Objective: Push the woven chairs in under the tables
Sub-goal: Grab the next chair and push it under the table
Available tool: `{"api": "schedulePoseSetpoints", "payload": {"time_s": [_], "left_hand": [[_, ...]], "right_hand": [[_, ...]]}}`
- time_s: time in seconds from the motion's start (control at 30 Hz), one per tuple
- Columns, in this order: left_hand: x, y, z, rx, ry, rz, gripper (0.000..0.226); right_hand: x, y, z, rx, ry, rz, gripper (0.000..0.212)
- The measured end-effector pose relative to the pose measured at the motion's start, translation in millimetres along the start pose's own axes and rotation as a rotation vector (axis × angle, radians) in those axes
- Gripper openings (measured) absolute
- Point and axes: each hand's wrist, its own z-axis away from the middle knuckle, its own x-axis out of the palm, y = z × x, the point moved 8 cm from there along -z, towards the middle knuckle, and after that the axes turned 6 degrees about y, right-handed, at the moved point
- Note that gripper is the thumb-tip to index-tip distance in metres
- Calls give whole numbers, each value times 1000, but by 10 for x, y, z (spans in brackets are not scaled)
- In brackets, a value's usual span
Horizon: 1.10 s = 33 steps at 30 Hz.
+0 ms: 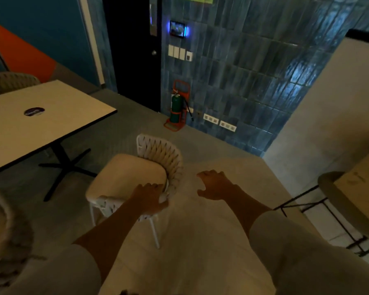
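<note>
A white woven chair [158,154] with a pale seat cushion stands on the floor in the middle of the view, apart from the table and to its right. Its curved backrest faces me. My left hand [150,196] grips the near end of that backrest rim. My right hand [215,185] hovers to the right of the chair with fingers spread, touching nothing. A square white table [51,122] on a black cross base stands at the left, with a dark round sticker on its top.
A second woven chair [8,235] shows at the lower left edge, and another chair back [9,81] behind the table. A green fire extinguisher [176,109] in an orange stand sits by the blue tiled wall. A round table [337,192] on black legs stands at the right.
</note>
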Motion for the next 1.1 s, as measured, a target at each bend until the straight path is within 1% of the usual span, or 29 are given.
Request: {"api": "schedulePoseSetpoints", "payload": {"time_s": [0.13,0.3,0.37,0.43,0.6,0.63,0.73,0.83,0.93,1.0,1.1], "left_hand": [[-16,16,-365,-63,-17,38,79],[227,8,-992,-163,-84,94,84],[352,70,-1283,-179,-75,126,81],[408,132,-1552,-210,-84,176,78],[389,31,-2117,-287,-77,244,90],[371,19,-2198,-296,-80,245,90],[365,-11,-2396,-343,-84,254,79],[360,-129,-2544,-439,-77,266,80],[434,-150,-2642,-521,-80,250,80],[512,-80,-2721,-624,-89,259,80],[557,55,-2793,-764,-36,364,84]], "right_hand": [[-44,286,-354,-45,3,24,84],[28,511,-875,-123,-11,46,87],[79,595,-1086,-146,-9,55,87],[110,686,-1308,-171,-53,43,87],[68,931,-1894,-235,-94,45,87],[74,977,-1999,-247,-103,41,87],[122,1082,-2335,-310,-144,44,83],[122,1114,-2733,-366,-189,28,75],[214,1044,-3130,-455,-266,82,74],[335,971,-3345,-560,-290,152,71],[471,834,-3499,-723,-367,208,61]]}}
